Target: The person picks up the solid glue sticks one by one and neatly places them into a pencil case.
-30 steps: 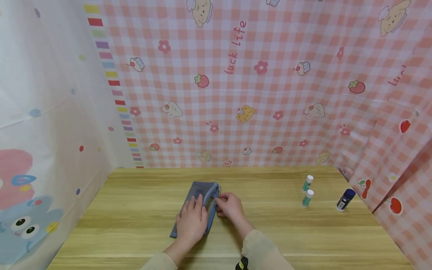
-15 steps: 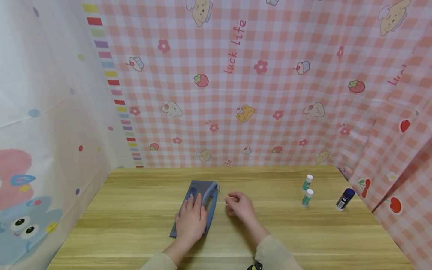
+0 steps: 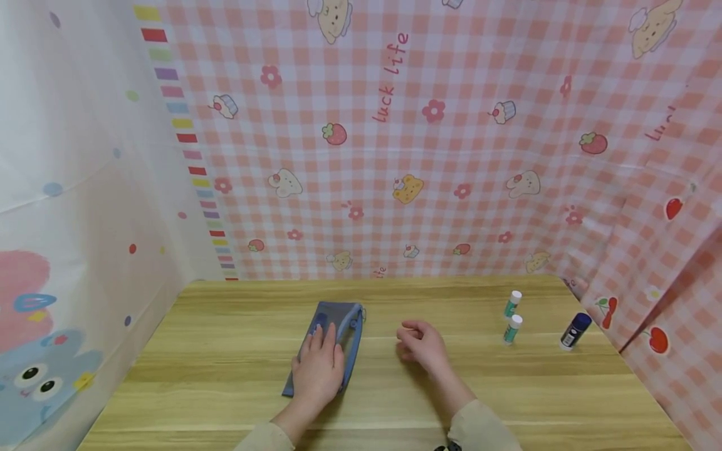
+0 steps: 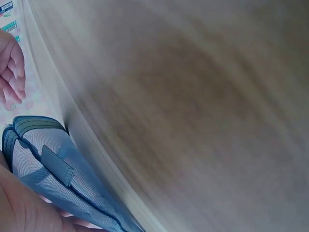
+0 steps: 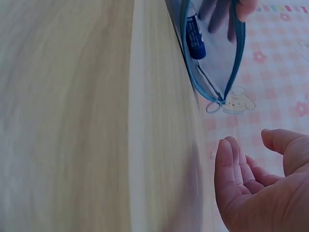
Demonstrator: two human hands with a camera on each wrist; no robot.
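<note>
A blue-grey mesh zip pouch (image 3: 336, 308) lies on the table in the head view, its zipped side gaping toward the right. My left hand (image 3: 319, 369) rests on it with straight fingers. Through the pouch's mouth, the right wrist view shows a blue-capped glue stick (image 5: 195, 38) inside. My right hand (image 3: 424, 343) is apart from the pouch, to its right, with loosely bent fingers and nothing in them. The left wrist view has the pouch's end and fabric tab (image 4: 58, 166) beside the left hand, whose fingers are mostly hidden there.
Two small green glue sticks with white caps, a rear one (image 3: 512, 304) and a front one (image 3: 513, 329), stand at the right of the wooden table (image 3: 225, 351). A larger blue-capped glue stick (image 3: 576, 332) stands farther right. Patterned cloth (image 3: 361, 156) hangs behind.
My right hand has let go of the pouch's zip edge and moved away to the right. The left hand has stayed on the pouch.
</note>
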